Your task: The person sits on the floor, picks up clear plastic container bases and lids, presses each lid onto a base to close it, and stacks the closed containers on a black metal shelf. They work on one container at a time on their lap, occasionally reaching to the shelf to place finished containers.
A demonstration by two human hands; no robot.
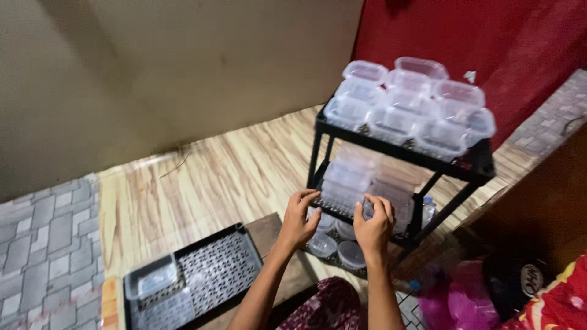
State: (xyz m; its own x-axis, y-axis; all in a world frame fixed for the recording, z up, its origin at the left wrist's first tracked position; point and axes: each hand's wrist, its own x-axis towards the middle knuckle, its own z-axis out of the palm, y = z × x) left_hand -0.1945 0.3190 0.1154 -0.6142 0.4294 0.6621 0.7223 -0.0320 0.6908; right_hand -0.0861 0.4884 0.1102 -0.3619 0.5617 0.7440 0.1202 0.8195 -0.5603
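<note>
A black metal rack (pixel 471 168) stands on the floor with clear plastic lidded containers (pixel 408 101) crowded on its top shelf. More clear containers (pixel 358 177) are stacked on the middle shelf. Both my hands reach to the front edge of that middle shelf. My left hand (pixel 298 219) has its fingers curled on the shelf's edge by the stack. My right hand (pixel 374 224) grips a clear container at the stack's front. Round clear tubs (pixel 351 253) sit on the bottom level below my hands.
A black perforated tray (pixel 223 266) lies on the floor at lower left with a clear container (pixel 153 278) in it. A red cloth (pixel 465 30) hangs behind the rack. A dark wooden piece (pixel 544 208) and pink bags (pixel 458 299) are at right.
</note>
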